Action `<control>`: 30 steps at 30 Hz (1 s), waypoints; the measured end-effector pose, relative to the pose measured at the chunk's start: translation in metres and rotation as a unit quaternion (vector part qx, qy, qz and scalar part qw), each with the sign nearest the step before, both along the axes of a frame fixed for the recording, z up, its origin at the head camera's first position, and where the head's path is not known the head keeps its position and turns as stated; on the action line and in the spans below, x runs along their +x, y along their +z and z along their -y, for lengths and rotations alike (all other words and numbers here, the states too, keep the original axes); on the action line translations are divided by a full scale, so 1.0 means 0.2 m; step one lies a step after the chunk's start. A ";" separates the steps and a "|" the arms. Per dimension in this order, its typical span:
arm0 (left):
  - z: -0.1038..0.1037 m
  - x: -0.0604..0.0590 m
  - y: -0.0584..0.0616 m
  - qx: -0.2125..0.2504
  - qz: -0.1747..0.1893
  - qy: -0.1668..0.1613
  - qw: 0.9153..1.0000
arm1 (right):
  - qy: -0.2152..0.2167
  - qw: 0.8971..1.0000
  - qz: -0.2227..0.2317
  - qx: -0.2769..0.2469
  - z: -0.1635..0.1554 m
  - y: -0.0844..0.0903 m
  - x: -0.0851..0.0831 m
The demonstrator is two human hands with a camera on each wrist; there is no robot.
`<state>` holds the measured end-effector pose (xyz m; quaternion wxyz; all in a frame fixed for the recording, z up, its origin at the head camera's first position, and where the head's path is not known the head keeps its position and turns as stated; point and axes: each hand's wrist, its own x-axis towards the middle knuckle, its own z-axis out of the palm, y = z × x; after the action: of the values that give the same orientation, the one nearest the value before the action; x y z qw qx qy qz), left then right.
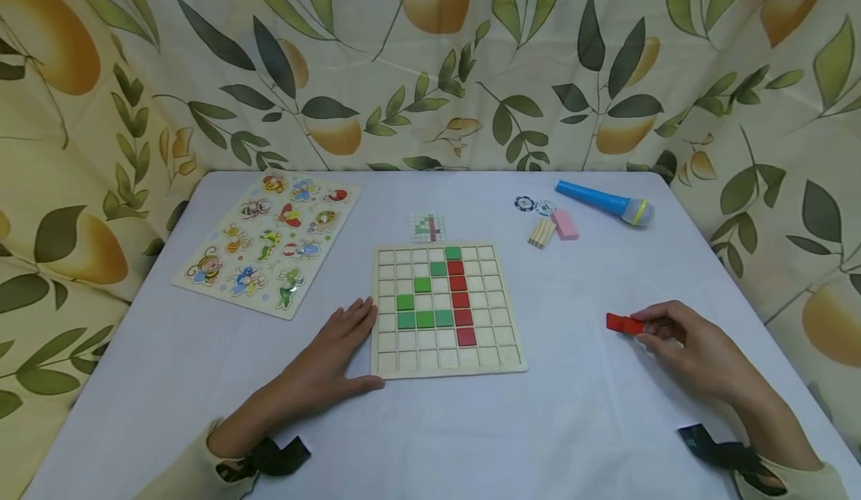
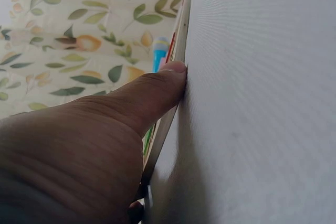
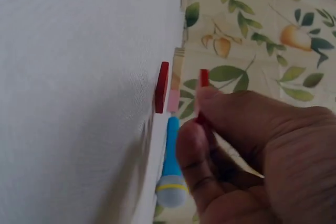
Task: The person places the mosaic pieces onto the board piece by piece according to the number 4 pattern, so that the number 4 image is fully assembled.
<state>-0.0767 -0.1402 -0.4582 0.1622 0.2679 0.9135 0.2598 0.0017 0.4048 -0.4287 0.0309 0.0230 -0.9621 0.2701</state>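
A wooden grid board (image 1: pixel 494 335) lies mid-table with green tiles (image 1: pixel 424 318) and a column of red tiles (image 1: pixel 460 298) set in its squares. My left hand (image 1: pixel 350 328) lies flat on the cloth, its straight fingers against the board's left edge; in the left wrist view the thumb (image 2: pixel 157 93) presses that edge (image 2: pixel 178 45). To the right of the board, my right hand (image 1: pixel 649 332) pinches a red tile (image 1: pixel 624 324) just above the table. In the right wrist view this pinched tile (image 3: pixel 203 85) stands on edge beside a second red tile (image 3: pixel 162 86) lying on the cloth.
An insect puzzle board (image 1: pixel 269 242) lies at the back left. A small pattern card (image 1: pixel 427 227) sits behind the grid board. At the back right are a blue toy microphone (image 1: pixel 605 202), a pink block (image 1: pixel 565 225), a wooden block (image 1: pixel 541 232) and two chips (image 1: pixel 525 203). Leaf-print cloth walls surround the table.
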 end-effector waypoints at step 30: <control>0.00 -0.01 0.00 -0.004 -0.006 -0.007 1.000 | 0.376 0.926 -0.013 0.040 0.97 0.06 -0.26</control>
<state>-0.0797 -0.1406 -0.4589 0.1594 0.2753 0.9136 0.2531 -0.0506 0.2103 -0.4167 -0.0617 0.3875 -0.8924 0.2227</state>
